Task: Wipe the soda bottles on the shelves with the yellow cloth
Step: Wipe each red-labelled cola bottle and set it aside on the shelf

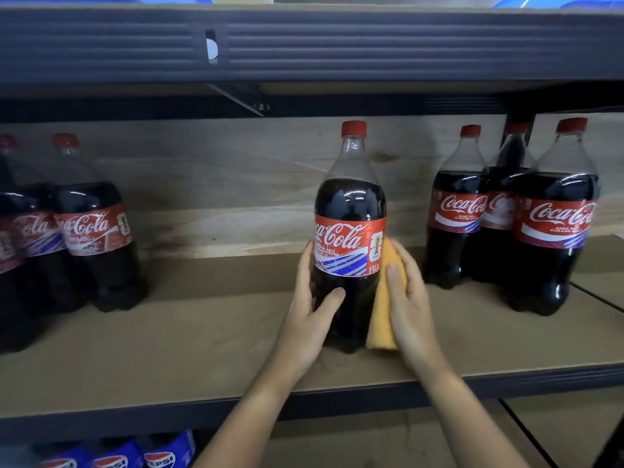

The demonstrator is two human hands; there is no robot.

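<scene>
A large cola bottle with a red cap and red label stands upright in the middle of the wooden shelf. My left hand grips its lower left side, thumb across the front. My right hand presses the folded yellow cloth flat against the bottle's right side. The cloth hangs down to the bottle's base.
Three cola bottles stand grouped at the right, and more cola bottles at the left. A dark metal shelf beam runs overhead. Blue-labelled Pepsi bottles sit on the shelf below at lower left.
</scene>
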